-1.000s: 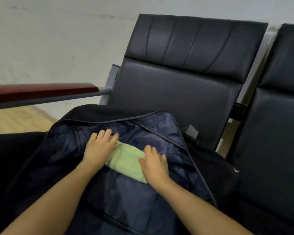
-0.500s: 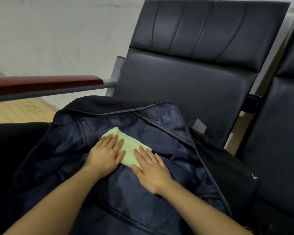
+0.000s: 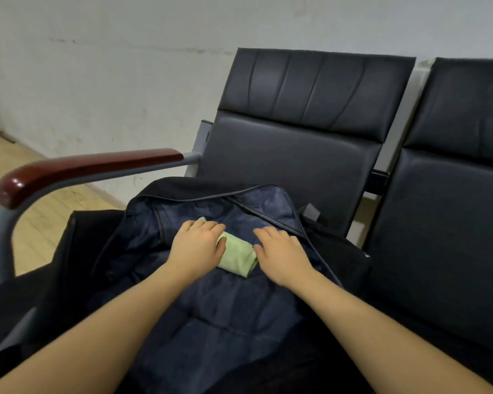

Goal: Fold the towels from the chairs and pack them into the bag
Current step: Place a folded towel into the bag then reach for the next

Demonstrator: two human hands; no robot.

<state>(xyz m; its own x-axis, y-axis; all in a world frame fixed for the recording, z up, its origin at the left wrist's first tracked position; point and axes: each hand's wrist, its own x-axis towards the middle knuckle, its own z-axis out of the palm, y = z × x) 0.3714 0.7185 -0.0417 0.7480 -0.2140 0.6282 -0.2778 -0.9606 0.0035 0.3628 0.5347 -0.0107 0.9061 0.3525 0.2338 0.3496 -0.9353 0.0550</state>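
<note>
- Folded green towel point(image 3: 235, 255) lies inside the open dark bag point(image 3: 217, 314) on a chair seat.
- Left hand point(image 3: 195, 245) rests flat on the towel's left end, hiding it; right hand point(image 3: 282, 253), fingers relaxed, touches its right edge.
- Armrest point(image 3: 83, 169) borders the left.

A black chair seat point(image 3: 17, 302) holds a big dark blue bag point(image 3: 211, 322), lying open. The chair has a red-brown armrest point(image 3: 88, 167). Another black chair point(image 3: 453, 223) stands just beside it.

The bag point(image 3: 239, 308) lies wide open, with room inside all around the towel point(image 3: 236, 255). The armrest point(image 3: 83, 169) blocks the left side. The chair back point(image 3: 296, 155) stands close behind the bag.
</note>
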